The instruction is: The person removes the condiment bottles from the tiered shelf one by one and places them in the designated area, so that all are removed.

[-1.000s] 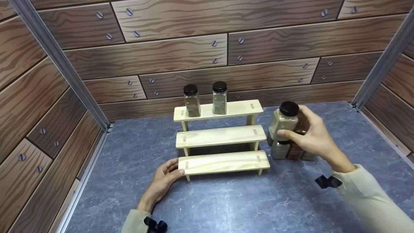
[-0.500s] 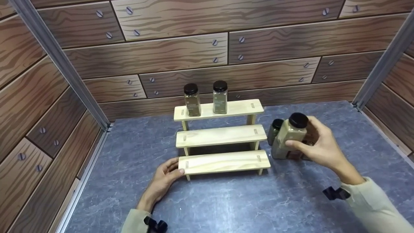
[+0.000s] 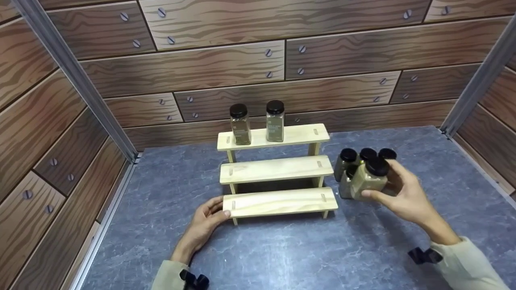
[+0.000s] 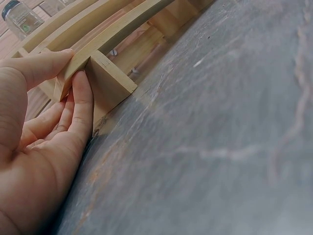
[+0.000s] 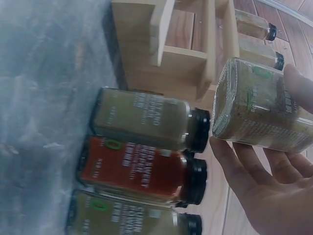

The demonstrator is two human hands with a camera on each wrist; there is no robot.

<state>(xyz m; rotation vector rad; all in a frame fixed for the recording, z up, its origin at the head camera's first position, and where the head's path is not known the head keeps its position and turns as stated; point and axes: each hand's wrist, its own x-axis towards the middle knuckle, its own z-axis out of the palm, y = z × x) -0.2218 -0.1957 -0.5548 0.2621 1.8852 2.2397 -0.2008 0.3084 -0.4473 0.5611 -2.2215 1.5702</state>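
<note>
My right hand (image 3: 405,197) grips a square clear spice jar (image 3: 367,184) with a black lid and pale greenish powder. It is raised and slightly tilted, overlapping a cluster of spice jars (image 3: 345,167) in the head view. Thumb and fingers lie on opposite sides of the held jar in the right wrist view. With thumb above and fingers below, my left hand (image 3: 202,221) pinches the left end of the lowest step of a three-tier wooden rack (image 3: 278,202). Two more jars, one brownish (image 3: 241,133) and one greenish (image 3: 275,128), stand on the top tier.
The clustered jars stand right of the rack; a red-filled jar (image 5: 132,169) sits between two greenish ones in the right wrist view. Wood-patterned panels (image 3: 225,68) enclose the dark marbled table (image 3: 282,253) at the back and sides.
My right hand has brought the jar down, toward me and slightly right, uncovering black lids of jars behind it. My left hand stays on the rack.
</note>
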